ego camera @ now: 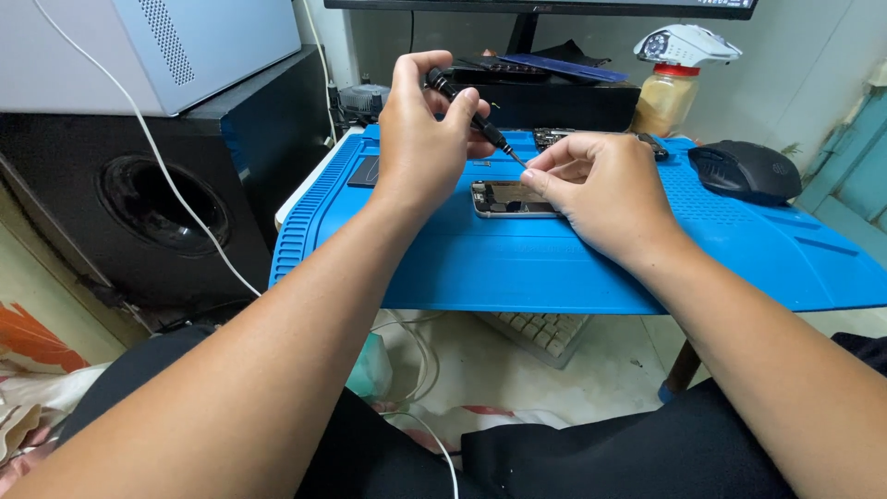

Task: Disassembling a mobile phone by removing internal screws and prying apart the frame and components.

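Observation:
My left hand [425, 129] grips a small black screwdriver [487, 128], tilted with its tip pointing down to the right. My right hand [601, 189] pinches its thumb and forefinger at the screwdriver's tip; I cannot tell whether something tiny sits between them. Below both hands an opened phone [504, 199] lies flat on the blue work mat [554, 263], partly covered by my right hand's fingers.
A black mouse [747, 170] rests on the mat's right side. Behind it stand a jar with a red lid [665, 97] and a monitor stand [523, 32]. A black speaker [139, 194] and white cable [176, 189] are left. A keyboard [540, 331] lies under the table.

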